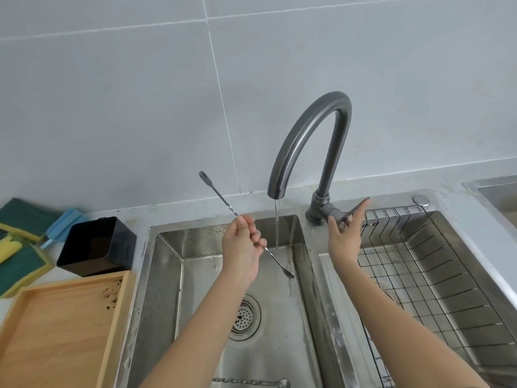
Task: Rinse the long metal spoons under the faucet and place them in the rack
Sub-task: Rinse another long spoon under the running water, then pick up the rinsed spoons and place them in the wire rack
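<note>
— What's lying down there closest to us?

— A second spoon (pixel 251 383), flat on the sink (pixel 279 331) floor at the near edge, twisted handle, with the drain (pixel 242 317) just beyond it.

— And the hands?

— The left hand (pixel 242 247) has its fingers curled round the middle of a long spoon (pixel 275 261). The bowl end points down, just beside the thin stream of water (pixel 277 225), and the small forked end sticks up to the left.

— The right one?

— The right hand (pixel 343 233) is on the faucet (pixel 316 135) lever (pixel 355 210), fingers straight along it, gripping nothing.

— Where's the rack?

— The rack (pixel 436 261) sits in the right basin, wire grid, nothing in it that I can see. To the left of the sink there's a black bin (pixel 98 247), a wooden tray (pixel 61 331) and sponges (pixel 19 247).
</note>
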